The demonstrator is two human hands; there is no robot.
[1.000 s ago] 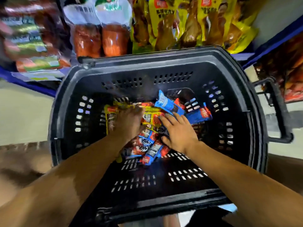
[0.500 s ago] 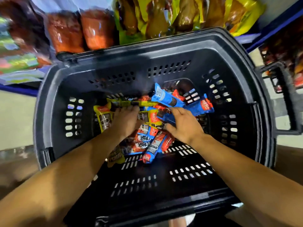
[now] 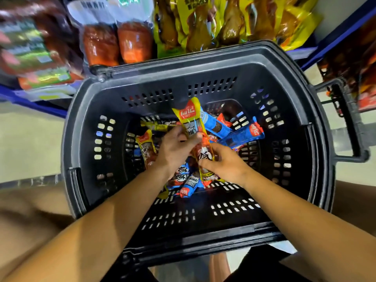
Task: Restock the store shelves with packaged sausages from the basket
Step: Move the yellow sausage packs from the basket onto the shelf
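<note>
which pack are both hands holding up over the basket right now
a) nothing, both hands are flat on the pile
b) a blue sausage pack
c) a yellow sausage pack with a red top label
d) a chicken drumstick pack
c: the left hand and right hand both grip the yellow sausage pack above the basket; the blue packs lie beneath.

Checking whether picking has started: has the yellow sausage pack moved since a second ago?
Yes. The yellow sausage pack is lifted off the pile, toward the basket's far wall, held by both hands.

The black basket [image 3: 85,139] holds sausage packs [image 3: 242,135] (yellow and blue) heaped on its floor.
</note>
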